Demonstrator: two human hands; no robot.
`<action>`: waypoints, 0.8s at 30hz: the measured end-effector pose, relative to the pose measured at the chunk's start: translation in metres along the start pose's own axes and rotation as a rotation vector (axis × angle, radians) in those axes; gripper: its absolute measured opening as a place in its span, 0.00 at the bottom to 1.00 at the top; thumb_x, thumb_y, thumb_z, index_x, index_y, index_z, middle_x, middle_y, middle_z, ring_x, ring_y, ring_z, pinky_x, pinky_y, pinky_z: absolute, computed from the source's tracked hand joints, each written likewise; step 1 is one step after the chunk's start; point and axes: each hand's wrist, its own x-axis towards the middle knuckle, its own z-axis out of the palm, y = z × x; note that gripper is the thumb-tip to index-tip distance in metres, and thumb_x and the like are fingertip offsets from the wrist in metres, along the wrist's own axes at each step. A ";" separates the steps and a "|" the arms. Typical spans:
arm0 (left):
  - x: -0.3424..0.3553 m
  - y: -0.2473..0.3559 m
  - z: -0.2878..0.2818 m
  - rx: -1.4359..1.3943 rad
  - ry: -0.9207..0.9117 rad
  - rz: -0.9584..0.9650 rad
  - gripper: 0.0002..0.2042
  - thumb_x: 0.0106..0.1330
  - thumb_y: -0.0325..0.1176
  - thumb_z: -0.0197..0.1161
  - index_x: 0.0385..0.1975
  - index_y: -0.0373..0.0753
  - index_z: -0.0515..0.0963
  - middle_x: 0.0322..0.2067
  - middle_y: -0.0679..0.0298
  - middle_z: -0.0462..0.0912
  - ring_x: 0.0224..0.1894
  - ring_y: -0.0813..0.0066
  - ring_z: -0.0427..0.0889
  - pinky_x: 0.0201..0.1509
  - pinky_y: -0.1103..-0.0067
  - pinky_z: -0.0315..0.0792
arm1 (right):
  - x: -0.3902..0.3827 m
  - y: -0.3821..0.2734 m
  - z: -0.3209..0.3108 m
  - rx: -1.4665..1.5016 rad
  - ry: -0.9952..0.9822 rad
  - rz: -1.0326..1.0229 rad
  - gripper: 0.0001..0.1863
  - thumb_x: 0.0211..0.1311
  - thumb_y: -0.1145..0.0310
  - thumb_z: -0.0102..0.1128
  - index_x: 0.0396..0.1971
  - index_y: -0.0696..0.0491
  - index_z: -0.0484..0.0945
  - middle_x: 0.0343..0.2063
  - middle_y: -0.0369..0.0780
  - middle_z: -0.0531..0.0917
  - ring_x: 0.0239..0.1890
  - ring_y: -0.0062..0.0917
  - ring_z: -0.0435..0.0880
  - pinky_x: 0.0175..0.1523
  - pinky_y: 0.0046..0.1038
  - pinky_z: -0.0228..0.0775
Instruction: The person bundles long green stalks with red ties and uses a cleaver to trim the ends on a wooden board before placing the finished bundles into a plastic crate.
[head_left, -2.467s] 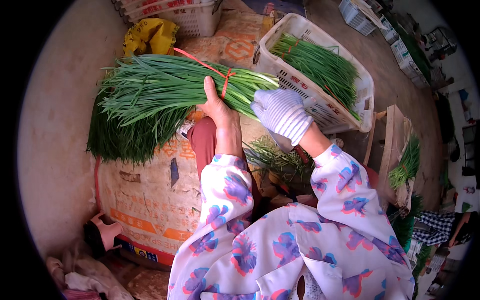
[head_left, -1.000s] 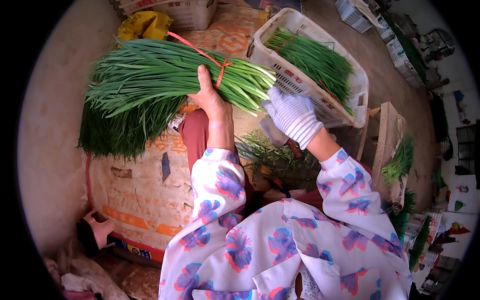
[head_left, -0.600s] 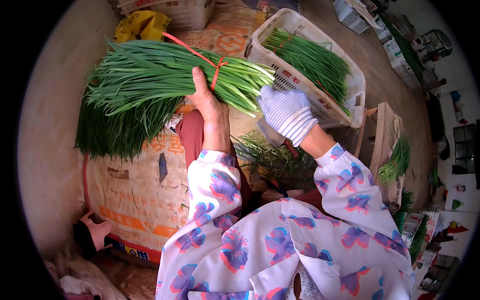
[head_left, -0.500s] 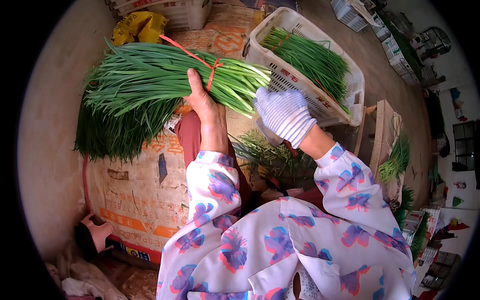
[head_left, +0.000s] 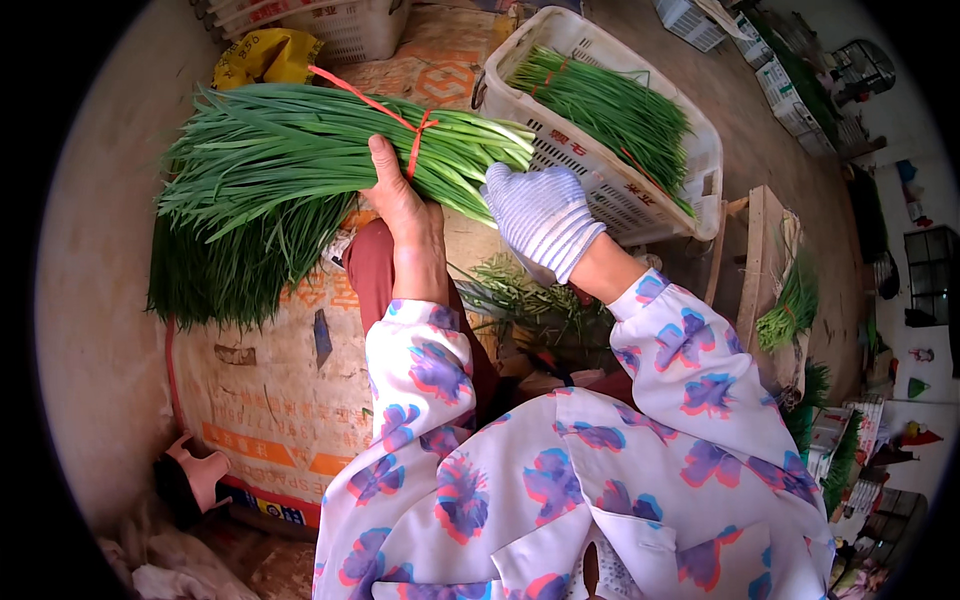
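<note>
White crate (head_left: 615,190) stands near the tied bundle (head_left: 300,150).

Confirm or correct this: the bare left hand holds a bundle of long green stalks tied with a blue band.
The band is red, not blue, as the head view shows. The bare left hand does hold the bundle of long green stalks.

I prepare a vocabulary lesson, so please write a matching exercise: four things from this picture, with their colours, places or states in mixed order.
1. left hand
2. right hand
3. tie around the held bunch
4. large crate ahead, toward the right

A. red
B. with greens lying inside
C. in a striped glove
D. bare, holding the bunch

Pairs: 1-D, 2-C, 3-A, 4-B
</note>
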 end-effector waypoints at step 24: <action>-0.001 -0.006 -0.001 -0.047 0.030 0.000 0.28 0.65 0.45 0.63 0.60 0.39 0.63 0.52 0.61 0.75 0.50 0.67 0.78 0.55 0.69 0.76 | 0.017 0.018 -0.009 0.179 0.378 0.096 0.08 0.60 0.60 0.54 0.27 0.48 0.78 0.15 0.41 0.80 0.19 0.36 0.82 0.26 0.39 0.73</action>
